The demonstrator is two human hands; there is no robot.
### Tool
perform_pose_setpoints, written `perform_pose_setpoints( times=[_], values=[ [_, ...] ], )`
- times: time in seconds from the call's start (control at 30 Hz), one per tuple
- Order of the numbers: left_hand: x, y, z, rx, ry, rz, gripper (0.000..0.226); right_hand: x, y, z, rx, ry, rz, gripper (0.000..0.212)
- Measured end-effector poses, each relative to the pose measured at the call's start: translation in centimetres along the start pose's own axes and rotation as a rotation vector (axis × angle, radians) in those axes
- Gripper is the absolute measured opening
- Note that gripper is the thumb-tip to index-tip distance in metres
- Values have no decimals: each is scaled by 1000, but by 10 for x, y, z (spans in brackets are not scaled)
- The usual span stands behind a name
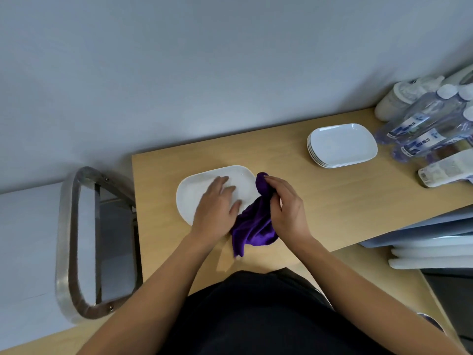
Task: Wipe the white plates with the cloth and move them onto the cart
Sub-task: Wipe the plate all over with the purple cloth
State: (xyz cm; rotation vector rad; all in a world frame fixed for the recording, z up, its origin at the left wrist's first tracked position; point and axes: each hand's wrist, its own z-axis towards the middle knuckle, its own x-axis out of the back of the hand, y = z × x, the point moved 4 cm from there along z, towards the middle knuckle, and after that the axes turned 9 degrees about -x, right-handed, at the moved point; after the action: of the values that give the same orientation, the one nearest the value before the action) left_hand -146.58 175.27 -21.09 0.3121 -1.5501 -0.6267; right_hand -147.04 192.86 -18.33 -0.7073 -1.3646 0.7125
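A white plate (197,187) lies on the wooden table (294,201) in front of me. My left hand (217,206) rests flat on top of it, fingers spread, holding it down. My right hand (286,203) grips a purple cloth (256,226) at the plate's right edge; the cloth hangs down onto the table. A stack of white plates (343,146) sits further right on the table. The metal cart (84,242) stands to the left of the table, with only its handle and part of a shelf visible.
Several water bottles (425,126) and a stack of white cups (399,98) crowd the table's far right corner. A remote-like white object (445,170) lies beside them. Stacked trays (435,249) sit at the right, below the table edge. A wall runs behind the table.
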Motion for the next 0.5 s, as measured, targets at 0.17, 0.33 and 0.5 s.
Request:
perform_pose_setpoints(
  times=[0.17, 0.33, 0.5],
  values=[
    [-31, 18, 5, 2, -161, 53, 60, 31, 2, 18, 29, 35, 124, 44],
    [-41, 20, 7, 57, -248, 117, 55, 49, 10, 30, 14, 32, 261, 46],
    [-45, 19, 6, 34, -288, 209, 52, 41, 17, 29, 30, -66, 259, 44]
  ],
)
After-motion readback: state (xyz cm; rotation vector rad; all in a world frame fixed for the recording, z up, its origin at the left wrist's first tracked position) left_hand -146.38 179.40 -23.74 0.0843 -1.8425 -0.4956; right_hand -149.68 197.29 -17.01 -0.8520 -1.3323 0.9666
